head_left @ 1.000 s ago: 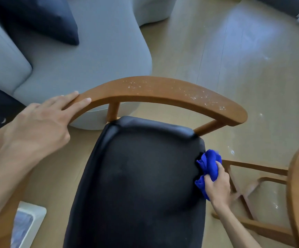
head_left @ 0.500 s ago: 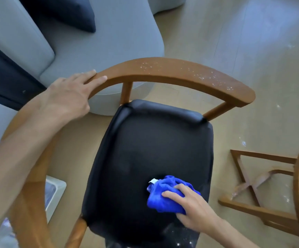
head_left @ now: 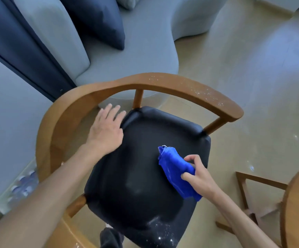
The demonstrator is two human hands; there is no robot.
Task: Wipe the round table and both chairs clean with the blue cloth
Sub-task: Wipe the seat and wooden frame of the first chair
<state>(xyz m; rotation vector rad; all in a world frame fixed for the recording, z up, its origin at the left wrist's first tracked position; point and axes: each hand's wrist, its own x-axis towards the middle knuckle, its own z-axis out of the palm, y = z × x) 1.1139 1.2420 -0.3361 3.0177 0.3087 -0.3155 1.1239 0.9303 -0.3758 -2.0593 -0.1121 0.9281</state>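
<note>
Meanwhile right hand [head_left: 199,178] grips blue cloth [head_left: 176,173] on seat [head_left: 136,176] (left hand [head_left: 106,130] flat).

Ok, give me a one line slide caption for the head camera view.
Right hand wipes the black chair seat with a blue cloth; open left hand at its back corner, white specks on the wooden backrest.

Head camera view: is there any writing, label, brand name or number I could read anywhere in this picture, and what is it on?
None can be read.
The blue cloth has a small white tag at its top corner; too small to tell if it bears print.
The clear pack of bottles on the floor is too blurred to read.
</note>
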